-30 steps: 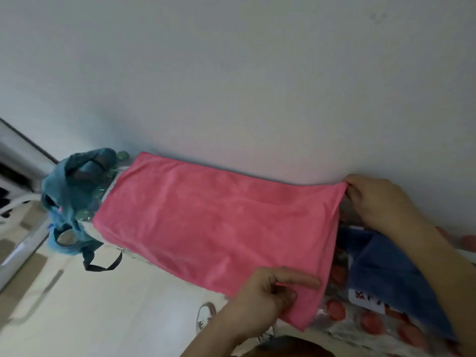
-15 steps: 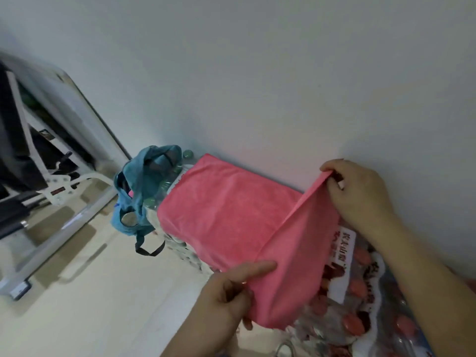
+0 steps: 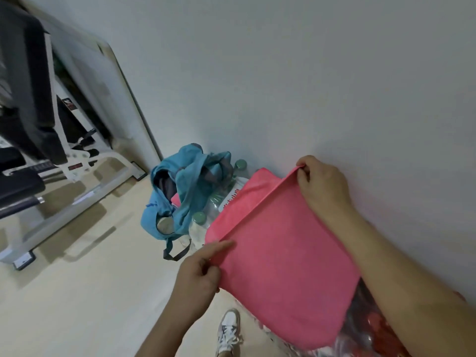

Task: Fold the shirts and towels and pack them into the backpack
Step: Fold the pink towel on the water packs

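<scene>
The pink towel (image 3: 283,266) lies on top of wrapped packs of water bottles (image 3: 199,220) that stand against the wall (image 3: 309,73). It is doubled over on itself. The top layer has a straight edge that runs from the near side up to the wall. A strip of the bottom layer shows past that edge, on the left.

Both hands hold that top edge, one at each end. The left hand (image 3: 198,276) pinches the near corner between thumb and fingers. The right hand (image 3: 322,186) pinches the far corner, close to the wall, and lifts it a little. So the edge is stretched between the two hands, and the long way of the towel runs away from the person toward the wall.

I think the fold is not done yet. The top edge has to go further left to meet the bottom edge and lie flat.

The blue backpack (image 3: 180,197) slumps just left of the towel, against the bottles, with its mouth open. It is on the left hand's side, so that hand is nearer to it. To pack the towel, it must go left and a bit down.

A white shoe (image 3: 229,328) stands on the floor (image 3: 90,292) below. An exercise machine (image 3: 51,150) is far off to the left.
</scene>
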`<state>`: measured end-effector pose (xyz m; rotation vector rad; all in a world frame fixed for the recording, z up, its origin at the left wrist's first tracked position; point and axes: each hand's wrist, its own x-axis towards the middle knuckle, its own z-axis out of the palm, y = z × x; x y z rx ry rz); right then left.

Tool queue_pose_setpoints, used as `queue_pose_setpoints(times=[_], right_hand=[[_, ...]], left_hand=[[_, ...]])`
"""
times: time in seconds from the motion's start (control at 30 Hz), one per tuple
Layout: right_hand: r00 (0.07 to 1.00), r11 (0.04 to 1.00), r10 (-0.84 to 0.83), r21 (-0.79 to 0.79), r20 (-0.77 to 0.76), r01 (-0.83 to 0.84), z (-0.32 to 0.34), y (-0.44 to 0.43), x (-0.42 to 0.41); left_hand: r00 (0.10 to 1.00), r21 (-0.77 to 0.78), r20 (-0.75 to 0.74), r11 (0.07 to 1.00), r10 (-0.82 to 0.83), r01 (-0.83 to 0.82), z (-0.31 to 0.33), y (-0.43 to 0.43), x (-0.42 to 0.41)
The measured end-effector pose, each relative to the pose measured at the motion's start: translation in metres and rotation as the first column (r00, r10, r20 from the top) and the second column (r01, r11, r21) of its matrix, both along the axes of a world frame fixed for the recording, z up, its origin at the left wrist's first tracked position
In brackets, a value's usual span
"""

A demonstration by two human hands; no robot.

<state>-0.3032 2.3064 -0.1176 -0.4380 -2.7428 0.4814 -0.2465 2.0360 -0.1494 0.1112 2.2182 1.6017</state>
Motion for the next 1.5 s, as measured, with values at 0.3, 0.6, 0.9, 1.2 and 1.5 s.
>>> queue_pose_setpoints(times=[0.3, 0.6, 0.9, 1.2, 1.5], right_hand=[[0.992, 1.000, 0.006, -0.013, 0.123, -0.004, -0.027, -0.029, -0.053], [0.991, 0.997, 0.053, -0.059, 0.122, -0.046, -0.048, -0.042, -0.067], [0.985, 0.993, 0.027, -0.121, 0.168, -0.007, -0.068, -0.041, -0.074], [0.991, 0.988, -0.006, -0.154, 0.135, 0.027, -0.071, -0.041, -0.072], [0.969, 0.951, -0.015, -0.297, 0.247, 0.090, -0.065, -0.019, -0.084]], left_hand=[[0.997, -0.150, -0.007, 0.986, 0.079, -0.079, -0.031, -0.018, -0.037], [0.955, -0.075, 0.175, 0.970, 0.241, -0.231, -0.041, -0.022, -0.046], [0.843, -0.532, -0.438, 0.846, -0.312, 0.037, -0.013, -0.004, -0.078], [0.806, -0.497, -0.445, 0.856, -0.390, 0.140, -0.037, 0.122, -0.168], [0.896, -0.275, -0.398, 0.957, -0.197, 0.088, -0.044, 0.122, -0.170]])
